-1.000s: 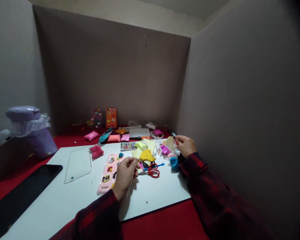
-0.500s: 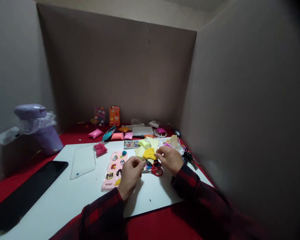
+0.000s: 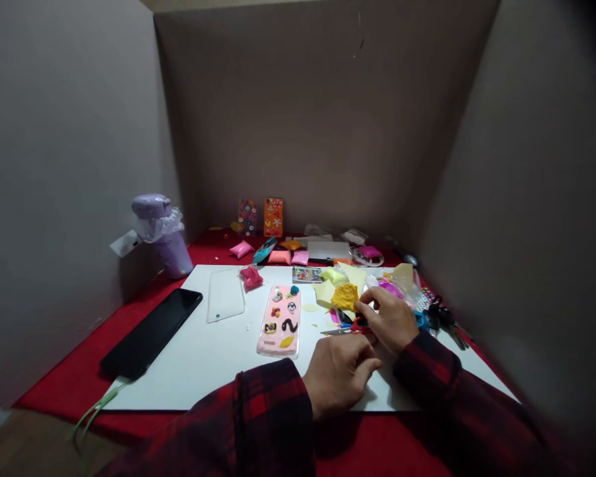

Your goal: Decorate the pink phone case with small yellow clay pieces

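Observation:
My right hand [image 3: 390, 319] pinches the near right edge of a lump of yellow clay [image 3: 345, 297], which lies over pale yellow paper [image 3: 355, 273]. Lower and closer to me, my left hand [image 3: 340, 372] hovers over the board with its fingers curled in against the thumb; whether anything is between them is hidden. Red-handled scissors [image 3: 360, 325] lie between the hands, their handles partly covered. Left of my hands rests a pink phone case [image 3: 280, 324] decorated with small clay shapes, including a yellow leaf [image 3: 287, 342] near its bottom.
The white board [image 3: 189, 371] lies on a red cloth [image 3: 49, 391]. A clear case [image 3: 227, 298], red clay packet [image 3: 251, 278] and black phone [image 3: 151, 334] are on the left. Keys [image 3: 447, 318] lie right. Behind stand an orange case [image 3: 273, 217] and a purple bottle [image 3: 166, 242].
The view has turned left and shifted. My left hand has moved from beside the clay down toward the board's front edge, over the scissors' side. My right hand stays at the clay.

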`<state>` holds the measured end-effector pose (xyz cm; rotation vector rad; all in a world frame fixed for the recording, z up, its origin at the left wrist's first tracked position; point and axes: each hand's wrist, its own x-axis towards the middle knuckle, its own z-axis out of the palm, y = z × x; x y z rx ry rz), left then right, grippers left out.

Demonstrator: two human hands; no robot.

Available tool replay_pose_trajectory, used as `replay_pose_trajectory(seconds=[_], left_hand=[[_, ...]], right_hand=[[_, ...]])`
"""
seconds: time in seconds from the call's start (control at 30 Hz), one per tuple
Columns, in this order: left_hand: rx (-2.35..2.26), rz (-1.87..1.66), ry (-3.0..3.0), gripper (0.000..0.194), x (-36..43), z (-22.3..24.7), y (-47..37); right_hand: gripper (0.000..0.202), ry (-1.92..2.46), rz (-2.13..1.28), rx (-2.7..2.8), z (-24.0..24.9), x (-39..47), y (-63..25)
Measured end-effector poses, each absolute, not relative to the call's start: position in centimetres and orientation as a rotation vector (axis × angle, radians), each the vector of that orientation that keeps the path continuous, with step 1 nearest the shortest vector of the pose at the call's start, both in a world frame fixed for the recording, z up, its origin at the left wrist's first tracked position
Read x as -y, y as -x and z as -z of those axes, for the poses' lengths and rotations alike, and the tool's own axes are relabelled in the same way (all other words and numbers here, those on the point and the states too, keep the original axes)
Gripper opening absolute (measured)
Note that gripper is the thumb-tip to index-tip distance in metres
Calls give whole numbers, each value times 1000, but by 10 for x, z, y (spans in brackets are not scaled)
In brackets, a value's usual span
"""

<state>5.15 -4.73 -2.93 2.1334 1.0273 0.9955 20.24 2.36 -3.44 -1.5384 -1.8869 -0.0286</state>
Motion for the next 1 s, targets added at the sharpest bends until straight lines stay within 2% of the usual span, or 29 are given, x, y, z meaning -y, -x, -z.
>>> replay_pose_trajectory(seconds=[0.23,0.47,0.7,0.87,1.0], left_hand=[[-1020,-963,-2255,13,48,29,-50],[-1049,-1014,-2094,15,47,29,-51],[-1415,-1468,-1465,17,30,22,-48],[-1179,-1417,-1254,35,26,22,-48],[-1018,-1266,-1149,22,26,24,-50]], right_hand=[[14,1362,-119,1755,38,-20,-205],[15,1247,-349,1666,46,-23,-205],[12,1058,-480,1642,46,-17,-206],[10,960,-546,1717,41,-6,-204],[8,918,-590,1783,37,1,-204]])
